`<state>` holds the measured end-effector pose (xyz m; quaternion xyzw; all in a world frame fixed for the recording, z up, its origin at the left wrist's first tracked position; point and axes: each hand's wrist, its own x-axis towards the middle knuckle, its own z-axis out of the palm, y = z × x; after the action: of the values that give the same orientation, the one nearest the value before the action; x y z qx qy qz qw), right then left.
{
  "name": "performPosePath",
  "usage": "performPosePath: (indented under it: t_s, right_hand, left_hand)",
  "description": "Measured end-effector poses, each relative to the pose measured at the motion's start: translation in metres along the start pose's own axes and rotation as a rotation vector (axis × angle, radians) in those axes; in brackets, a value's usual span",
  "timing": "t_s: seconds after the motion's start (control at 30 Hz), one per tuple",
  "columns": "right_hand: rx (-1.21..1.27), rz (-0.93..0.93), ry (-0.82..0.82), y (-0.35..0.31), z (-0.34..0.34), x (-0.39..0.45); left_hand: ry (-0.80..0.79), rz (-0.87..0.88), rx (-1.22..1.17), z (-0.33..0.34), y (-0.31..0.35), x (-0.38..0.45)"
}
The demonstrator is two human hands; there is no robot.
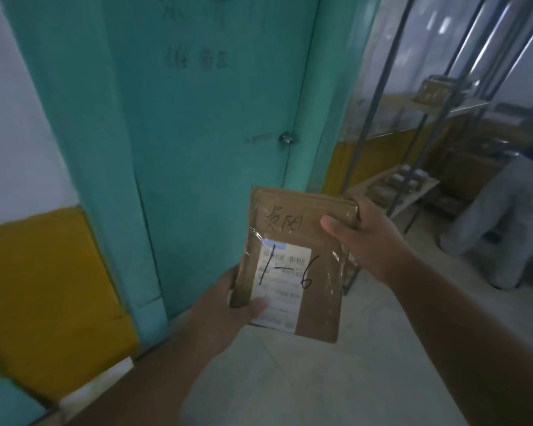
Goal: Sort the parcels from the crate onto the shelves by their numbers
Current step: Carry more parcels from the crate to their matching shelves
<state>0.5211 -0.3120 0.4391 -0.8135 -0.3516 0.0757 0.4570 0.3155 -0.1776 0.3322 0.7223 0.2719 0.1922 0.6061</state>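
Head view: we hold the parcel (pixel 293 265) label-up to read "1-6", left hand (pixel 228 305) pinching its 7 o'clock corner, right hand (pixel 366 235) gripping 1 o'clock.

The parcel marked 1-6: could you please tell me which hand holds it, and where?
Both: the left hand pinches the parcel at its lower left corner, the right hand grips its upper right corner.

A parcel storeroom: metal shelves (pixel 413 192) holding brown parcels (pixel 385 187) beside a teal door (pixel 216 133).
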Motion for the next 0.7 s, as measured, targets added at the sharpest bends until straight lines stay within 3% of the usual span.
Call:
performPosePath:
  t_s: [0.1,0.37,0.57,0.7]
  right_hand:
    - [-0.054,0.014,0.054,0.041,-0.066,0.019]
    - [-0.125,0.045,-0.012,0.142,-0.19,0.095]
    - [-0.123,0.119,0.225,0.216,-0.26,0.164]
    - [-0.315,0.173,0.354,0.257,-0.338,0.202]
  left_hand:
    - [-0.072,0.106,0.133,0.069,0.024,0.037]
    - [-0.13,0.152,0.135,0.216,0.056,0.148]
    - [-0.265,0.216,0.137,0.316,0.085,0.279]
    - [-0.43,0.281,0.09,0.401,0.132,0.351]
